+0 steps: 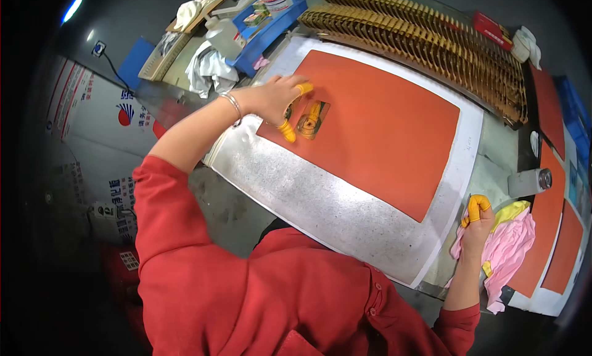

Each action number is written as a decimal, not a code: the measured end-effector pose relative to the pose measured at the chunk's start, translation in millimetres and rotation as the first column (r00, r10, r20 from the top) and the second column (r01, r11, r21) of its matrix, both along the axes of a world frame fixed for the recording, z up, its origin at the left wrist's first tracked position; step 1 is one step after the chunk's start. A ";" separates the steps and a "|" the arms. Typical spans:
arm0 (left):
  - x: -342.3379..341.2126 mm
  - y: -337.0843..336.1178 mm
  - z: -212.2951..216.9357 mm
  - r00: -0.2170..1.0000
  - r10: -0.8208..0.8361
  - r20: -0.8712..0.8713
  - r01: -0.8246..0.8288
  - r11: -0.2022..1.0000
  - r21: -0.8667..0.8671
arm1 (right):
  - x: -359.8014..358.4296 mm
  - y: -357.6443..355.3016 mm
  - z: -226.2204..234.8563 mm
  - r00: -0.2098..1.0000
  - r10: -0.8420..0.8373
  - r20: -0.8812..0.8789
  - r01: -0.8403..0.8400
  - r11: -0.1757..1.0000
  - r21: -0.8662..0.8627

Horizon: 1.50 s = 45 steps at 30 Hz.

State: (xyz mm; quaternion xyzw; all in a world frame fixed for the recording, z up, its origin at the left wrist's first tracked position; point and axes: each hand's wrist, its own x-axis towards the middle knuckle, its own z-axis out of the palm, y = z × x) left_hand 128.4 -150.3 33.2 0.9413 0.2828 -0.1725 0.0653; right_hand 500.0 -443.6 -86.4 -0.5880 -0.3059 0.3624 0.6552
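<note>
My left hand [274,102], with yellow finger cots on its thumb and fingertip, is over the left end of an orange mat [382,134]. Its thumb and finger are curved round a small dark glossy panel [288,112], mostly hidden by the hand. Just right of it, a similar shiny rectangular panel [313,120] lies flat on the mat and reflects yellow. At the right, my right hand [478,219] is closed, its yellow-capped fingers curled above a crumpled pink cloth [510,248]. What those fingers hold, if anything, I cannot make out.
A long gold slotted rack [419,41] runs along the far side. A blue tray [271,32], white bottle [225,36] and white cloth [209,69] stand far left. A grey bottle [529,183] is at the right. Under the mat is a metallic board [308,196].
</note>
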 end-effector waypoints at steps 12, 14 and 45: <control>-3.2 -5.3 -88.5 0.769 0.062 0.636 0.067 0.982 -0.176 | 14.2 16.2 8.5 0.990 0.098 -0.103 -0.091 0.993 0.072; 3.2 -9.9 -75.1 0.832 0.120 0.541 0.009 0.973 -0.229 | 14.6 10.6 16.9 0.998 0.045 -0.041 -0.043 0.998 0.039; 479.8 7.1 24.5 0.861 -0.425 0.279 0.383 0.903 0.195 | 12.4 5.6 22.6 0.986 0.136 -0.097 -0.137 0.991 -0.001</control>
